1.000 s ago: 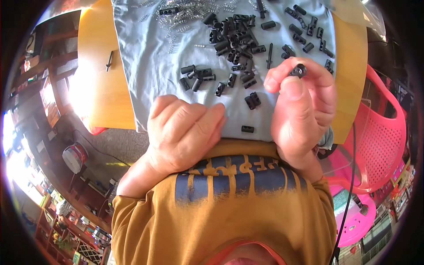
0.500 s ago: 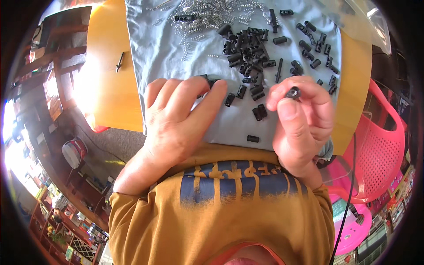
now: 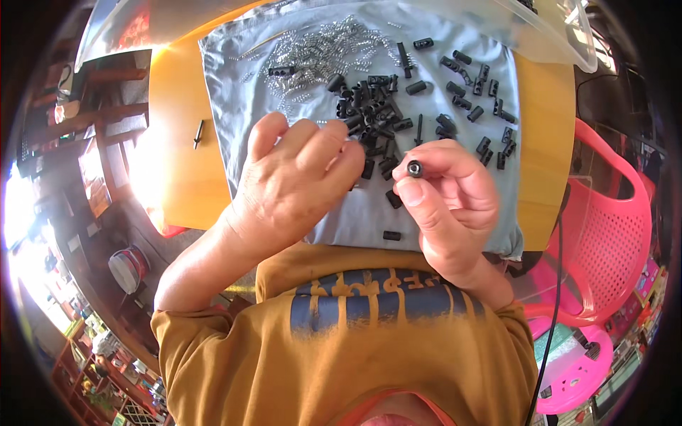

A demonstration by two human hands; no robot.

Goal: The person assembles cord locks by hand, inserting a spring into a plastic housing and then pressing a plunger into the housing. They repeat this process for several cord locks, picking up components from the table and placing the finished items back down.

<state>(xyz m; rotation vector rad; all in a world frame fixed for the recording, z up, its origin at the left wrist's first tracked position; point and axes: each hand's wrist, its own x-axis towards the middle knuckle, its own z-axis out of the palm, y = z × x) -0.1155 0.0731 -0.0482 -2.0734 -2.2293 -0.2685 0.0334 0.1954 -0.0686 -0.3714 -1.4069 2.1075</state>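
My right hand (image 3: pixel 458 202) pinches a small black cylinder (image 3: pixel 415 169) between thumb and forefinger, its round open end facing up. Something pale shows inside that opening. To the left, my left hand (image 3: pixel 291 174) is held over the cloth with its fingers curled together. Its fingertips are turned away, so what they hold, if anything, is hidden. Just beyond both hands lies a heap of black cylindrical pieces (image 3: pixel 369 117), several with holes in their sides. A loose tangle of thin metal springs (image 3: pixel 323 57) lies farther back. Close to me rests a single black cylinder (image 3: pixel 391 235).
A light blue cloth (image 3: pixel 341 227) covers much of the yellow table (image 3: pixel 177 170). Black rods (image 3: pixel 404 60) lie among the pieces, and another black rod (image 3: pixel 198 135) sits on the bare wood at left. Clear plastic containers (image 3: pixel 167 25) stand behind. A pink chair (image 3: pixel 614 234) is at right.
My right hand has come left with the black cylinder, nearer my left hand. The left hand's fingers have drawn closer together. The view has shifted, bringing more of the containers into sight.
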